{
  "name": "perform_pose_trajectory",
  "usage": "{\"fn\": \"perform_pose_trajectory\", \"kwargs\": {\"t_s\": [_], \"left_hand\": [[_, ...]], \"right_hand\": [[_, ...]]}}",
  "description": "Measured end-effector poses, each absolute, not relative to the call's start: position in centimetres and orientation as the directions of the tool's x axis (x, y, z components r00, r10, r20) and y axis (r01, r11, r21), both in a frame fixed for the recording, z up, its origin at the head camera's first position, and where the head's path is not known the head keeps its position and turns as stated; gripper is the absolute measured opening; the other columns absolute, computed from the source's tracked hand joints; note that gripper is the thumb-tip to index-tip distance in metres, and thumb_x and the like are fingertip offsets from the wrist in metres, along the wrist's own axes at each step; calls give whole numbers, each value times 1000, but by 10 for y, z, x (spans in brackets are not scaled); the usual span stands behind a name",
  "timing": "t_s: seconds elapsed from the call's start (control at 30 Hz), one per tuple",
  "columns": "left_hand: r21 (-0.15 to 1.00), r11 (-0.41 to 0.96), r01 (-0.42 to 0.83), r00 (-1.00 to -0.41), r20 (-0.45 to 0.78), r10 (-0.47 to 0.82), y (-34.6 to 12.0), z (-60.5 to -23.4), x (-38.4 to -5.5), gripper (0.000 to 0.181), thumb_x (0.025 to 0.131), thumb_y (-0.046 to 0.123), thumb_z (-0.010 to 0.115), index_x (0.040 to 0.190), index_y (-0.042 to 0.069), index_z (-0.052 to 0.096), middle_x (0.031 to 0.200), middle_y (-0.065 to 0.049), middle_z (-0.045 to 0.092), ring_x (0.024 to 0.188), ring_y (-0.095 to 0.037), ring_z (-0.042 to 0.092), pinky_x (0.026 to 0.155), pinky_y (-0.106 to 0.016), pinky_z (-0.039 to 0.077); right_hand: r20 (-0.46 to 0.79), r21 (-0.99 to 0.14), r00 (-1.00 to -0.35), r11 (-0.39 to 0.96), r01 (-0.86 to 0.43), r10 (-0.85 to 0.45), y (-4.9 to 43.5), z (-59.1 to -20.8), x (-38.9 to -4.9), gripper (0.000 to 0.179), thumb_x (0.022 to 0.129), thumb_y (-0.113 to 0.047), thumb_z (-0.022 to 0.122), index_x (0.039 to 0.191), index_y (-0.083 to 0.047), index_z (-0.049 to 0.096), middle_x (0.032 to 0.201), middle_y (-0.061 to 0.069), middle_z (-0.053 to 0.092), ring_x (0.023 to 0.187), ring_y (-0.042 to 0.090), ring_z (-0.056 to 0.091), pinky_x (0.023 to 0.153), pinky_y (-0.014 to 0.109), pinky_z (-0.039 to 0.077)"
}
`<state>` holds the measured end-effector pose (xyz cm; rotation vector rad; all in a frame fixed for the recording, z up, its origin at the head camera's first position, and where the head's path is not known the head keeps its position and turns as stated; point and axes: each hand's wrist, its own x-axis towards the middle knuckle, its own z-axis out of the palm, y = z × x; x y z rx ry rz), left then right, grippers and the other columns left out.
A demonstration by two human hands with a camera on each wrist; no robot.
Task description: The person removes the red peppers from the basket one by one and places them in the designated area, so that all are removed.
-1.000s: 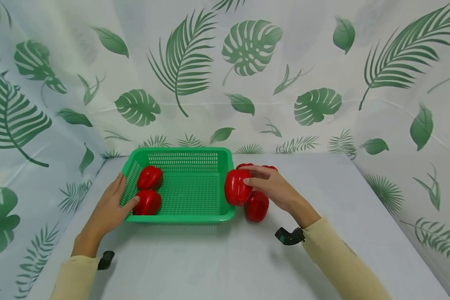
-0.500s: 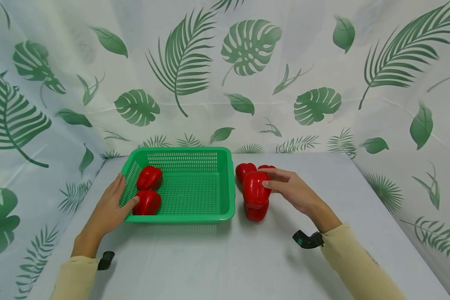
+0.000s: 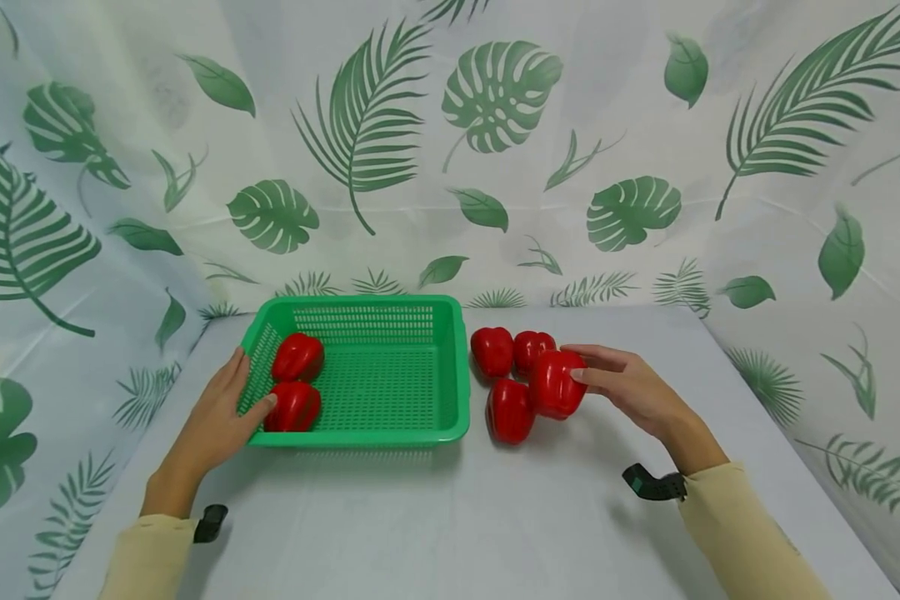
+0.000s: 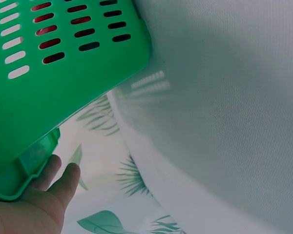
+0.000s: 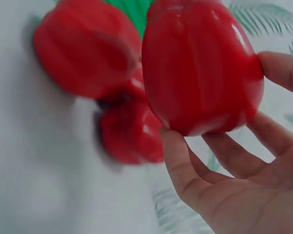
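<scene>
Sheeting (image 3: 498, 217) with a leaf print stands behind a pale worktop (image 3: 345, 525). Judgement: the step in hand is a pepper transfer, the piece being mid-carry and due to be set down on the worktop. The next move would call for lowering it beside the group without knocking its neighbours, then easing the fingertips away.

Green basket (image 3: 378, 437) sits on the left half. Left hand (image 3: 217, 412) steadies its near-left corner: thumb over the rim, fingers nearly straight along the outer wall, a light hold.

Right hand (image 3: 633, 387) is spread about as wide as its load, fingertips pinching the held pepper (image 3: 557, 387); palm stands clear of it. Pepper lies at the fingertips, to the hand's left, apparently raised; contact with neighbours cannot be told.

Smaller in view: far-left pepper (image 3: 492, 352), far-right pepper (image 3: 532, 350) and near pepper (image 3: 510, 412), grouped just right of the basket. Inside, along its left wall: rear pepper (image 3: 297, 357) and front pepper (image 3: 294, 407).
</scene>
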<state>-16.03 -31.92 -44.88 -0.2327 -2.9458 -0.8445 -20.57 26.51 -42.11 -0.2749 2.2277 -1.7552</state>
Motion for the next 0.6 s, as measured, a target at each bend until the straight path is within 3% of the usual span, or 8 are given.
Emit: {"fn": "perform_pose_trajectory", "kwargs": {"t_s": [0.33, 0.6], "left_hand": [[513, 843, 162, -986, 111, 122, -318, -445, -159, 90, 108, 39, 58, 164, -15, 13, 174, -33, 6, 155, -58, 13, 117, -80, 20], [516, 843, 149, -988, 102, 113, -316, -447, -160, 90, 108, 40, 58, 164, -14, 13, 174, -32, 6, 156, -57, 13, 117, -79, 20]], "right_hand": [[-185, -949, -934, 304, 88, -306, 289, -446, -204, 66, 100, -22, 74, 154, 4, 46, 152, 26, 49, 135, 38, 49, 106, 52, 54], [-217, -937, -914, 336, 96, -343, 289, -465, -207, 64, 100, -21, 75, 153, 4, 50, 151, 26, 52, 138, 42, 47, 104, 51, 55]]}}
